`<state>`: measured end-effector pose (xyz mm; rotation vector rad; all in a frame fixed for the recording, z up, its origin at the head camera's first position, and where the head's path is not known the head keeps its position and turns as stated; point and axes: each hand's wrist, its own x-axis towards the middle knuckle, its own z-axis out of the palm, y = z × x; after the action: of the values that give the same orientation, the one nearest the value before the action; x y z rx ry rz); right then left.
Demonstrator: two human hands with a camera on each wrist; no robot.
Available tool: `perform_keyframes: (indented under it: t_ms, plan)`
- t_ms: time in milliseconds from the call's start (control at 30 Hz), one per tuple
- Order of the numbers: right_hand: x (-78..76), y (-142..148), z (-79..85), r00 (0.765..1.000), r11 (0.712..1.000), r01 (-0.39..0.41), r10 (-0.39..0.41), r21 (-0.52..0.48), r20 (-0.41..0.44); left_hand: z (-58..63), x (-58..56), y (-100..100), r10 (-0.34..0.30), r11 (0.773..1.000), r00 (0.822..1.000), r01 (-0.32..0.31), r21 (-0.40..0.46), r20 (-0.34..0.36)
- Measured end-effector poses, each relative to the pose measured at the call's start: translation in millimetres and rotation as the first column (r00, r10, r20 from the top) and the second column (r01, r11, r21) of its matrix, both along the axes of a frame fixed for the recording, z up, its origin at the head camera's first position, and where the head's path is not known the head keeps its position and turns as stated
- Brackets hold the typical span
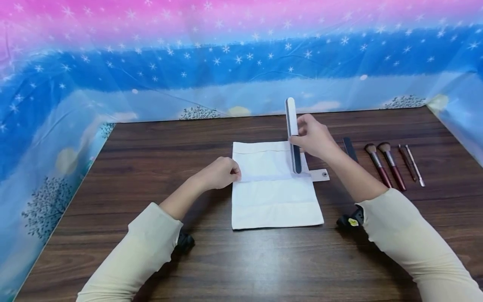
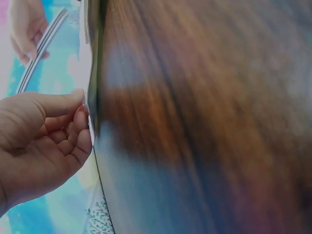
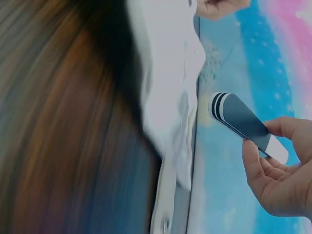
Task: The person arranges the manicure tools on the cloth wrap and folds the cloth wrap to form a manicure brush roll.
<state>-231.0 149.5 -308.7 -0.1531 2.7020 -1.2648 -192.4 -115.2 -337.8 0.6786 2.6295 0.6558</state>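
Note:
A white fabric pouch (image 1: 275,216) lies spread flat on the table, a pocket edge crossing its middle. From its right side sticks out a strap (image 1: 318,176) with a metal snap. My left hand (image 1: 222,173) pinches the pouch's left edge between thumb and fingertips, also seen in the left wrist view. Above the pouch's right side, my right hand (image 1: 314,137) holds a nail file (image 1: 292,115) nearly upright, its lower end over the pocket edge. The right wrist view shows the file (image 3: 243,119) with layered black and white edges, gripped by thumb and fingers near one end.
Right of the right forearm lie two makeup brushes (image 1: 392,165), a slim brown stick (image 1: 407,163) and a thin white tool (image 1: 415,165). A dark comb (image 1: 349,149) is partly hidden behind that forearm. A snowflake-patterned cloth (image 1: 241,63) hangs beyond the dark wood table (image 1: 170,138).

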Motion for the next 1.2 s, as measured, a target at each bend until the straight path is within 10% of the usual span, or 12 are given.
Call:
perform_keyframes:
  t_ms: [333, 800, 1200]
  plan:
    - [-17.3, -59, -4.2, 0.991, 0.985, 0.013, 0.01, -0.172, 0.13, 0.3, 0.3, 0, -0.024, 1.0, 1.0, 0.024, 0.01, 0.0]
    - [-20.5, -118, -19.8, 0.973, 0.996, 0.046, -0.027, -0.075, 0.229, 1.7, 0.0, -5, -0.014, 1.0, 0.999, 0.015, 0.027, -0.031]
    - [-6.6, -125, -26.9, 0.946, 0.996, -0.079, 0.061, 0.043, 0.32, 0.4, 0.5, -5, -0.022, 0.997, 0.996, 0.028, 0.068, -0.087]
